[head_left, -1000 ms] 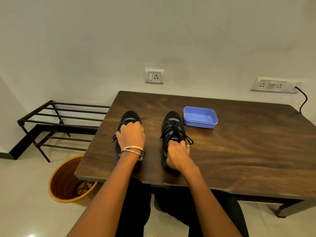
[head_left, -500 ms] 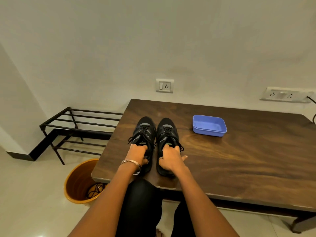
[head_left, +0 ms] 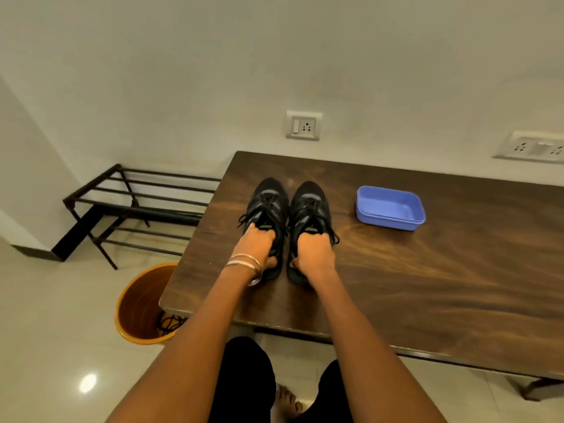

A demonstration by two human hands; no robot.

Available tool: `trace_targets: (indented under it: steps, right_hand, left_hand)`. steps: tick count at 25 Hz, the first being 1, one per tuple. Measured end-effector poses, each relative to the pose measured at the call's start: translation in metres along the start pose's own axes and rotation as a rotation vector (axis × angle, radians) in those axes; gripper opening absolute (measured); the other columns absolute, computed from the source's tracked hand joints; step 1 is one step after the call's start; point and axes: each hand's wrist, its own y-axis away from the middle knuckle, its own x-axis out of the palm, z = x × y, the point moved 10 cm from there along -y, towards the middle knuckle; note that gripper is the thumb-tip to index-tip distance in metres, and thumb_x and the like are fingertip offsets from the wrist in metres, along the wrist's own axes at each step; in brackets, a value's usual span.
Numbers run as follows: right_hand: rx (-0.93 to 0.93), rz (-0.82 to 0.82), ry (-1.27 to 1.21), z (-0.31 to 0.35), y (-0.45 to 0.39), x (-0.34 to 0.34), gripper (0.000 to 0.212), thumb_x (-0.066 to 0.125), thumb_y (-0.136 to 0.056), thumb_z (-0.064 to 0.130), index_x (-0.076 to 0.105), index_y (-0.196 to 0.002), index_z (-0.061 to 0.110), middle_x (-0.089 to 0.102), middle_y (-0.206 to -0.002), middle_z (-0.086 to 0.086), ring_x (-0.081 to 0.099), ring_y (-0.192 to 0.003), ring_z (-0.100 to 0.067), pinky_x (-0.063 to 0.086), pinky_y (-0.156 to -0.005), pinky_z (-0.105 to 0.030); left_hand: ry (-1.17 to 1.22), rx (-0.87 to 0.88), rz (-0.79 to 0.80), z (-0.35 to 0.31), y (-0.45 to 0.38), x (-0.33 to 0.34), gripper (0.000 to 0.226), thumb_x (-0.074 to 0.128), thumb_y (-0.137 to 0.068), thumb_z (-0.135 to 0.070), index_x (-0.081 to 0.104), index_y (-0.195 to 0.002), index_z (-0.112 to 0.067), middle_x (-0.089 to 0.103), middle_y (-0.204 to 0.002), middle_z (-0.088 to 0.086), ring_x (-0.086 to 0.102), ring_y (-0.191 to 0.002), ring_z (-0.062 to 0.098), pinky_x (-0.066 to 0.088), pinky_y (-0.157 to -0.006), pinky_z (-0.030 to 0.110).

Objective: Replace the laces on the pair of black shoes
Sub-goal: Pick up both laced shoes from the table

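Both laced black shoes sit side by side on the dark wooden table [head_left: 427, 285], toes to the wall. The left hand [head_left: 255, 244] grips the collar of the left black sneaker [head_left: 266, 206]; the right hand [head_left: 314, 253] clutches the heel opening of the right black sneaker [head_left: 309, 206]. Beside them, apart, a blue plastic tray [head_left: 390, 209]. On the floor, an orange bucket [head_left: 137, 306] with dark laces inside.

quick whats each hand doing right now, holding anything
Left hand: closed, gripping the heel end of the left black shoe.
Right hand: closed, gripping the heel end of the right black shoe.
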Motion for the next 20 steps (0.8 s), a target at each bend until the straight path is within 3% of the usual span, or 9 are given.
trace_targets:
  steps: [5,9,11,14,17,20]
  right_hand:
    - [0.039,-0.024,0.037,-0.004,-0.032,-0.004,0.012,0.064,-0.091,0.018,0.053,-0.093,0.014,0.059,-0.11,-0.012,0.046,-0.119,-0.035,0.044,-0.075,-0.041]
    - [0.083,-0.008,0.038,-0.008,-0.034,0.001,0.033,0.06,-0.094,0.015,0.053,-0.125,0.007,0.056,-0.119,-0.017,0.043,-0.124,-0.036,0.049,-0.084,-0.045]
    - [0.119,0.048,0.005,-0.007,-0.031,0.003,0.042,0.06,-0.094,0.015,0.047,-0.133,0.006,0.052,-0.123,-0.019,0.043,-0.125,-0.037,0.049,-0.088,-0.047]
    - [0.136,0.136,-0.032,-0.002,-0.022,0.001,0.044,0.058,-0.095,0.018,0.045,-0.135,0.008,0.047,-0.129,-0.019,0.043,-0.126,-0.036,0.049,-0.09,-0.045]
    - [0.11,0.241,-0.035,0.005,-0.008,-0.018,0.034,0.056,-0.095,0.017,0.052,-0.127,0.007,0.05,-0.128,-0.018,0.04,-0.129,-0.034,0.05,-0.091,-0.044]
    - [0.102,0.271,-0.051,0.013,0.005,-0.062,0.033,0.059,-0.094,0.018,0.054,-0.126,0.008,0.052,-0.126,-0.016,0.04,-0.129,-0.034,0.051,-0.09,-0.045]
  left_hand:
    - [-0.175,0.091,-0.055,0.003,-0.05,0.007,0.063,0.064,-0.084,-0.05,0.047,-0.132,-0.013,0.061,-0.124,0.01,0.044,-0.131,0.027,0.021,-0.114,0.031]
    - [-0.277,0.14,0.028,0.005,-0.06,0.026,0.062,0.066,-0.083,-0.045,0.047,-0.131,-0.011,0.063,-0.118,0.012,0.055,-0.118,0.027,0.01,-0.118,0.032]
    - [-0.298,0.09,0.127,0.006,-0.059,0.03,0.058,0.066,-0.084,-0.035,0.046,-0.133,-0.011,0.063,-0.116,0.012,0.057,-0.112,0.03,0.013,-0.117,0.04]
    - [-0.129,-0.055,0.305,0.013,-0.046,0.037,0.052,0.061,-0.089,-0.021,0.041,-0.136,-0.013,0.051,-0.128,0.017,0.054,-0.114,0.038,0.034,-0.104,0.052]
    - [0.044,-0.145,0.401,0.016,-0.026,0.018,0.046,0.051,-0.095,-0.016,0.038,-0.139,-0.012,0.04,-0.137,0.02,0.049,-0.118,0.042,0.043,-0.094,0.049]
    - [0.028,-0.136,0.438,0.01,-0.009,-0.028,0.049,0.054,-0.093,-0.014,0.036,-0.139,-0.012,0.037,-0.135,0.023,0.049,-0.117,0.045,0.044,-0.094,0.05]
